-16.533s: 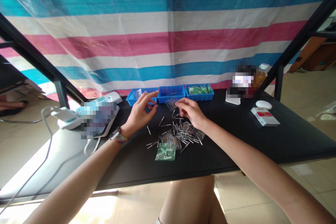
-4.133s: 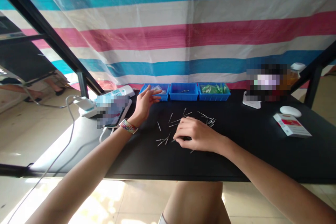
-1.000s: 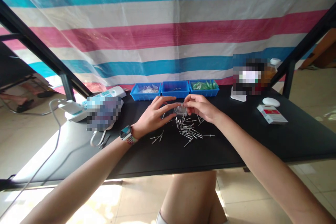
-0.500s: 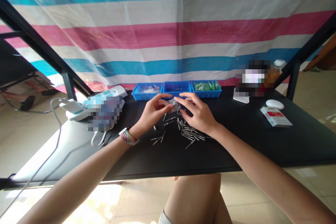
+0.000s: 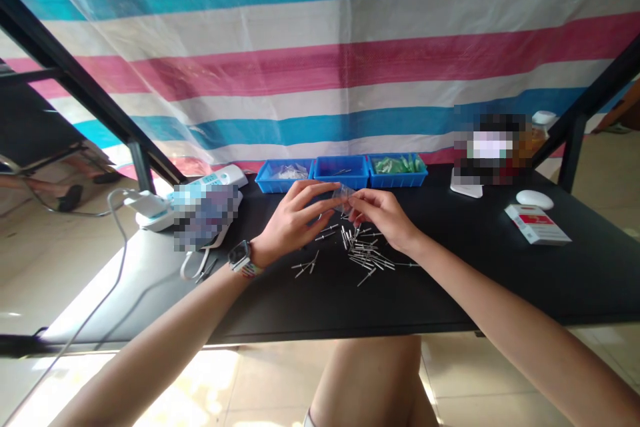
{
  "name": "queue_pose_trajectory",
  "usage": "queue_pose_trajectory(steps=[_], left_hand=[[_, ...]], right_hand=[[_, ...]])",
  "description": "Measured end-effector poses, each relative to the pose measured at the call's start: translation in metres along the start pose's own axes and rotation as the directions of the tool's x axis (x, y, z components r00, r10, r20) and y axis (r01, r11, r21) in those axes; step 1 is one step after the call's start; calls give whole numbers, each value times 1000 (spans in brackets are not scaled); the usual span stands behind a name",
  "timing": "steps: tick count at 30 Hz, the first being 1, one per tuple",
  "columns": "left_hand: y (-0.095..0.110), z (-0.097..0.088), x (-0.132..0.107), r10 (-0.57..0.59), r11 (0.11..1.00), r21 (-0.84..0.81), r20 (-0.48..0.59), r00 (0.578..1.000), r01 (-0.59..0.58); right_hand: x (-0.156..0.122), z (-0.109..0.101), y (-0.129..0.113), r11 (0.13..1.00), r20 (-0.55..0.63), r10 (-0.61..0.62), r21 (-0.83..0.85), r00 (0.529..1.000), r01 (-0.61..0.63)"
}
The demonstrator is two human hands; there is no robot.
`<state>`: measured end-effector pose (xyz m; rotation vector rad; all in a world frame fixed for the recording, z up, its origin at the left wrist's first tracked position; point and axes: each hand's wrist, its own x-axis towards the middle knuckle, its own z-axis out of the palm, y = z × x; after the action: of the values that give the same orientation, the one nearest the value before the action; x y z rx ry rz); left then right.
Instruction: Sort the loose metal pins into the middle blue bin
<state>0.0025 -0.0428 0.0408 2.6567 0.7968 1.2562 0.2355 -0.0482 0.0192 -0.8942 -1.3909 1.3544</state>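
The right hand (image 5: 385, 215) had just pinched the clear bag (image 5: 342, 192), likely steadying it; I couldn't tell if the left hand (image 5: 294, 215) gripped.

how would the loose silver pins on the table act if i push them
The silver pins look stiff, being straight and shiny like metal. Slim as they are, they may slide or roll on the smooth-looking table. Pushing one would probably shift others, since many lie crossed together.

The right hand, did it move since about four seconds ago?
Yes. Compared with the middle blue bin, the right hand has moved closer, farther from the table's near edge. Its fingers now pinch a clear bag.
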Motion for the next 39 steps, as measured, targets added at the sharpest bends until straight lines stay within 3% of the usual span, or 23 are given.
queue_pose_trajectory(steps=[2, 4, 6, 9, 12, 14, 17, 20, 24, 30, 34, 37, 39], left_hand=[[1, 2, -1, 68, 997, 39, 21, 997, -69], [0, 5, -1, 68, 997, 25, -8, 998, -67], [-5, 6, 0, 0, 1000, 24, -85, 996, 2], [-27, 0, 3, -136, 981, 109, -220, 966, 163], [-62, -13, 4, -220, 917, 269, -272, 937, 294], [-83, -19, 2, -285, 842, 399, -241, 928, 362], [-99, -22, -4, -386, 759, 510, -147, 910, 405], [-94, -20, -6, -432, 739, 545, -66, 899, 395], [-76, -23, -3, -421, 751, 558, -7, 907, 353], [-77, -21, -8, -484, 765, 551, 152, 862, 332], [-81, -14, -13, -503, 777, 516, 164, 848, 361], [-67, -16, -18, -499, 796, 469, 146, 855, 384], [-50, -22, -25, -436, 866, 374, 243, 866, 331]], right_hand=[[-2, 1, -3, 998, 53, 41, 38, 998, -43], [-2, 1, -7, 998, 107, 52, 40, 993, -56], [-2, -3, -13, 999, 132, 31, 11, 991, -33], [-5, -14, -22, 980, 49, -85, -177, 995, 92], [-24, -26, -24, 837, -39, -250, -510, 967, 196], [-47, -32, -20, 699, -14, -298, -684, 954, 208], [-84, -38, -7, 501, 18, -184, -859, 983, 110], [-107, -42, 8, 349, 26, -49, -936, 998, 41], [-103, -45, 21, 268, 73, -3, -961, 997, 72], [-71, -40, 27, 262, 201, -28, -944, 979, 202], [-53, -32, 25, 293, 283, 14, -918, 959, 266], [-43, -28, 26, 319, 341, -15, -889, 940, 327], [-38, -26, 27, 323, 359, -38, -879, 933, 351]])
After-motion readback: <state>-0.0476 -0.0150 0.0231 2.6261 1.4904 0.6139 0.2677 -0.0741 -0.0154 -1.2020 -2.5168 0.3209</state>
